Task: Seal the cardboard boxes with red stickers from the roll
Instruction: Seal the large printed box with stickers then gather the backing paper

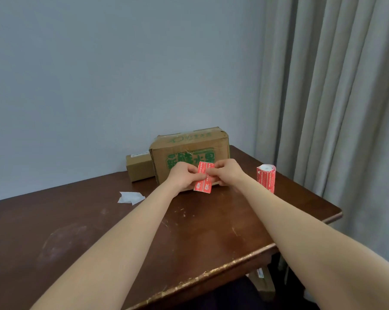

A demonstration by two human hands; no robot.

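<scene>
A red sticker sheet (203, 184) with white print hangs between both hands, just in front of the big cardboard box (190, 151) with green lettering. My left hand (184, 175) pinches its left edge. My right hand (227, 172) pinches its upper right part. The red sticker roll (266, 177) stands upright on the table to the right of my hands. A smaller plain cardboard box (138, 166) sits to the left of the big box, touching it, against the wall.
White scraps of backing paper (130, 197) lie on the dark wooden table (99, 231) left of my arms. A grey curtain (334, 97) hangs at the right. The table's worn front edge (211, 274) runs diagonally near me. Something cardboard lies on the floor below.
</scene>
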